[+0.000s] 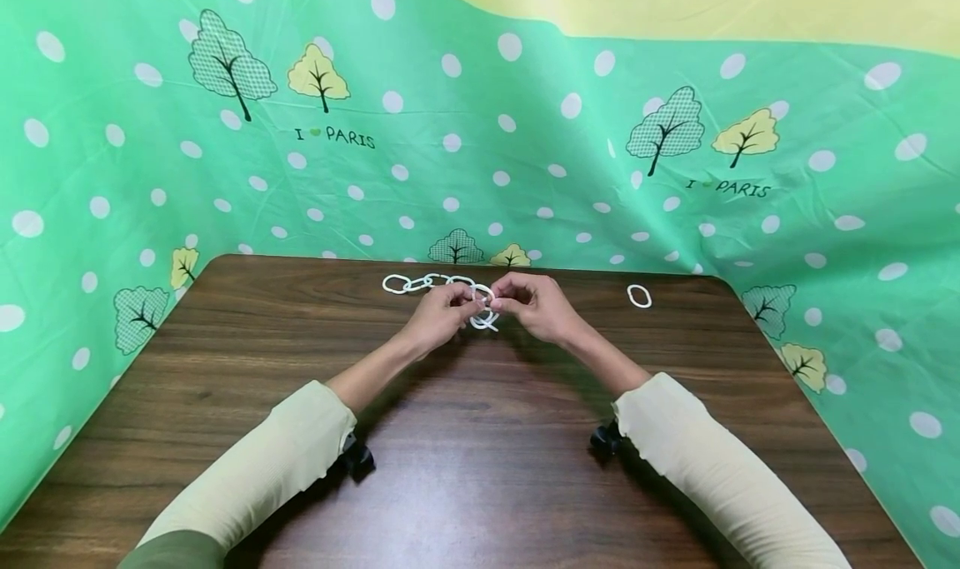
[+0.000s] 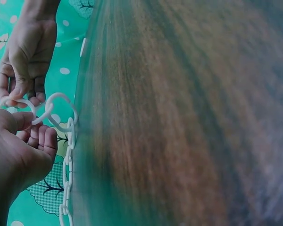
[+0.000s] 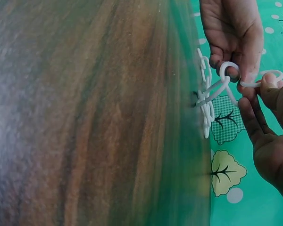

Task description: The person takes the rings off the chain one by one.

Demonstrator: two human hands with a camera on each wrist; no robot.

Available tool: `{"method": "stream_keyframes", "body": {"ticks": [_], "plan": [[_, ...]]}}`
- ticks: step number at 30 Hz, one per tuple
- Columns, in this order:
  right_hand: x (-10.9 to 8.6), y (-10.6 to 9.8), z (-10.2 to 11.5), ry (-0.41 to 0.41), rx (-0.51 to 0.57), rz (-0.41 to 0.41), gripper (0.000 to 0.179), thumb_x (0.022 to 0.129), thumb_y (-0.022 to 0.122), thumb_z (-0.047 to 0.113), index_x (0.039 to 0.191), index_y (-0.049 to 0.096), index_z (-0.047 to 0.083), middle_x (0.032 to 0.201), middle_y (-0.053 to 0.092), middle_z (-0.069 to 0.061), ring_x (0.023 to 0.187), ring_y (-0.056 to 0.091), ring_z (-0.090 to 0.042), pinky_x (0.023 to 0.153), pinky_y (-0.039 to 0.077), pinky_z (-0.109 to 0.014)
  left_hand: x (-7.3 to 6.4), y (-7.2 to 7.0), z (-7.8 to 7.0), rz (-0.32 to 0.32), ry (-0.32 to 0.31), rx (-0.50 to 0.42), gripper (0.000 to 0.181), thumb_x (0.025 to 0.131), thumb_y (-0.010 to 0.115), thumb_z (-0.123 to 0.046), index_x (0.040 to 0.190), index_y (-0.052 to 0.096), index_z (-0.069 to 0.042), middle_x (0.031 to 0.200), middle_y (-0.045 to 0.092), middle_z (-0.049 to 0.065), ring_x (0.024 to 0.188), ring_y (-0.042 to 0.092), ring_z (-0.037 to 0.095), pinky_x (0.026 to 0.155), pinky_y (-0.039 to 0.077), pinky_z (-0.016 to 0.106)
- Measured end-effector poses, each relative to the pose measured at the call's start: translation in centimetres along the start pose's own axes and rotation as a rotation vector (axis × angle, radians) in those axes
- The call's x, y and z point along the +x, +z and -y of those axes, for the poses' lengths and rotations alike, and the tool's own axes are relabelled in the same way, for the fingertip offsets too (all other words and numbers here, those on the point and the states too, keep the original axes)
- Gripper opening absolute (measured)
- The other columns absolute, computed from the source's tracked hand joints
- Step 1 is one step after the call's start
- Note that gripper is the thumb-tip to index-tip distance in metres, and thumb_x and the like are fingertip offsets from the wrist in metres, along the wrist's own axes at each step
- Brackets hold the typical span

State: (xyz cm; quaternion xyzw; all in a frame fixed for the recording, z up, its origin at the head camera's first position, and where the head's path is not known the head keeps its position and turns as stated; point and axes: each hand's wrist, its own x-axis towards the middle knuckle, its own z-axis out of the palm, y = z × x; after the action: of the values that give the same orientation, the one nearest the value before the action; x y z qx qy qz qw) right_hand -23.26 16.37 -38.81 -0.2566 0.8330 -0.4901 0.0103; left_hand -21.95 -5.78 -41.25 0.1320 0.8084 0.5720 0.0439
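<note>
A white plastic chain point(image 1: 396, 284) of oval links lies along the far side of the table, and its near end is lifted between the two hands. My left hand point(image 1: 437, 319) pinches an end link point(image 3: 230, 70) between thumb and fingers. On the other side, my right hand point(image 1: 542, 306) pinches another white link point(image 2: 26, 101) by its far end. The two held links meet between the fingertips; whether they are fully hooked together is partly hidden by the fingers. Further chain links point(image 2: 67, 174) trail down to the tabletop.
One loose white link point(image 1: 639, 296) lies by itself on the wooden table point(image 1: 480, 469), to the right of the right hand. A green polka-dot cloth point(image 1: 480, 119) hangs behind the table's far edge and along both sides.
</note>
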Motion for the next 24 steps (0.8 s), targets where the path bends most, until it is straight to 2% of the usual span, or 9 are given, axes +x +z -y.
{"method": "stream_keyframes", "body": {"ticks": [6, 11, 13, 19, 21, 24], "plan": [[-0.05, 0.05, -0.23, -0.001, 0.01, 0.006, 0.006, 0.103, 0.08, 0.002, 0.109, 0.08, 0.002, 0.103, 0.079, -0.016, 0.092, 0.069, -0.043, 0.074, 0.053, -0.022, 0.03, -0.09, -0.05, 0.024, -0.025, -0.042, 0.018, 0.111, 0.071, -0.018, 0.112, 0.075, 0.0, 0.102, 0.071, 0.01, 0.079, 0.06, 0.013, 0.068, 0.049, 0.024], [-0.02, 0.13, -0.26, -0.008, 0.032, 0.005, 0.007, 0.103, 0.078, 0.0, 0.11, 0.078, -0.001, 0.104, 0.078, -0.018, 0.093, 0.068, -0.047, 0.076, 0.055, -0.022, 0.03, -0.02, -0.08, 0.044, -0.059, -0.1, 0.018, 0.112, 0.069, -0.016, 0.109, 0.071, 0.002, 0.097, 0.066, 0.007, 0.08, 0.058, 0.014, 0.069, 0.049, 0.026], [0.0, 0.18, -0.38, -0.01, 0.039, 0.004, 0.007, 0.104, 0.078, 0.0, 0.11, 0.077, -0.001, 0.105, 0.078, -0.017, 0.093, 0.069, -0.045, 0.077, 0.056, -0.023, 0.02, 0.03, -0.13, 0.047, -0.073, -0.117, 0.02, 0.112, 0.068, -0.015, 0.109, 0.071, 0.004, 0.093, 0.064, 0.005, 0.078, 0.057, 0.013, 0.068, 0.048, 0.026], [-0.07, 0.28, -0.53, 0.001, 0.095, -0.017, 0.008, 0.105, 0.076, -0.002, 0.112, 0.074, -0.004, 0.106, 0.078, -0.019, 0.093, 0.074, -0.019, 0.087, 0.067, -0.04, -0.04, 0.01, -0.29, 0.055, -0.096, -0.125, 0.025, 0.112, 0.068, -0.015, 0.111, 0.072, 0.01, 0.086, 0.062, 0.001, 0.076, 0.057, 0.012, 0.07, 0.049, 0.024], [-0.11, 0.27, -0.51, 0.004, 0.111, -0.024, 0.008, 0.105, 0.075, -0.003, 0.113, 0.074, -0.005, 0.106, 0.077, -0.021, 0.094, 0.075, -0.018, 0.089, 0.067, -0.042, -0.06, -0.06, -0.23, 0.063, -0.1, -0.125, 0.027, 0.112, 0.069, -0.016, 0.11, 0.071, 0.011, 0.085, 0.061, 0.002, 0.076, 0.056, 0.013, 0.07, 0.049, 0.025], [-0.08, 0.3, -0.42, 0.014, 0.137, -0.028, 0.01, 0.105, 0.074, -0.003, 0.114, 0.073, -0.007, 0.108, 0.076, -0.025, 0.095, 0.077, -0.024, 0.09, 0.068, -0.043, -0.1, -0.16, -0.15, 0.077, -0.091, -0.115, 0.027, 0.113, 0.069, -0.018, 0.106, 0.07, 0.008, 0.086, 0.061, 0.003, 0.077, 0.056, 0.013, 0.07, 0.048, 0.025]]}}
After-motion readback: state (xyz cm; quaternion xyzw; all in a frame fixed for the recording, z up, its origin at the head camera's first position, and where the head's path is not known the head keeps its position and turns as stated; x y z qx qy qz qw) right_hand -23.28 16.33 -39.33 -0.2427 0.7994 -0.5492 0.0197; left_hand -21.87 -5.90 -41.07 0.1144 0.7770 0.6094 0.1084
